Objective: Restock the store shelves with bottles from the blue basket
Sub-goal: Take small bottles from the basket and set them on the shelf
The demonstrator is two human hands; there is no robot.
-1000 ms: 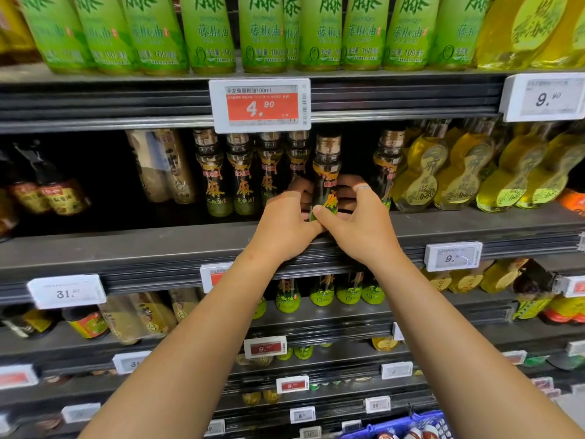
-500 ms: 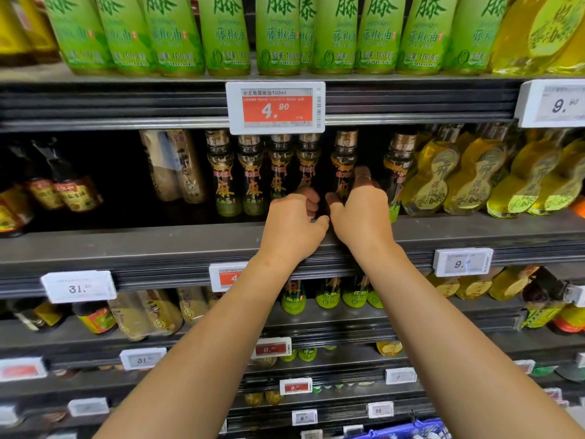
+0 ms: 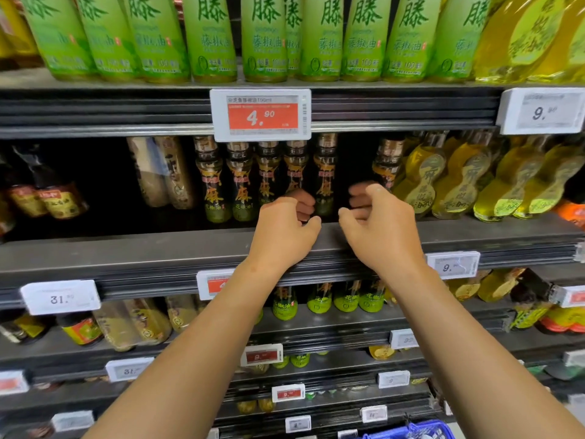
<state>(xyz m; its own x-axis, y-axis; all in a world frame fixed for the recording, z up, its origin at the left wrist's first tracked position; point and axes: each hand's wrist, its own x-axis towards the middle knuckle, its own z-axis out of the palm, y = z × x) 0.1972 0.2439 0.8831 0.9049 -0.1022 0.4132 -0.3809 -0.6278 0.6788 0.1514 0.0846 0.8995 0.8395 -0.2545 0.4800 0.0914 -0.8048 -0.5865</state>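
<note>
A person is reaching both arms into a store shelf (image 3: 190, 248) stocked with dark oil bottles (image 3: 324, 182), the row standing upright near the back of the middle tier under a red 4.90 price tag (image 3: 262, 115). The nearest bottle in that row is standing just beyond the fingers, in the gap between the two hands, with no grip on it from either side. That is where trouble looks most likely: a knuckle or wrist brushing the tall, narrow bottle could be tipping it into its neighbours, and glass packed this tightly may be falling in a chain. The yellow gourd-shaped bottles (image 3: 424, 185) are crowding the right side, just beside the right hand, and a careless sweep could be knocking those too.

The left hand (image 3: 285, 223) is hanging with fingers loosely curled over the shelf's front lip, holding nothing that can be seen. The right hand (image 3: 376, 223) is mirroring it, fingers bent inward, thumb forward, also appearing empty; whether its fingertips are touching the bottle behind is not clear. The blue basket (image 3: 421, 430) is sitting low at the bottom edge of view, well apart from both hands, its contents hidden.
</note>
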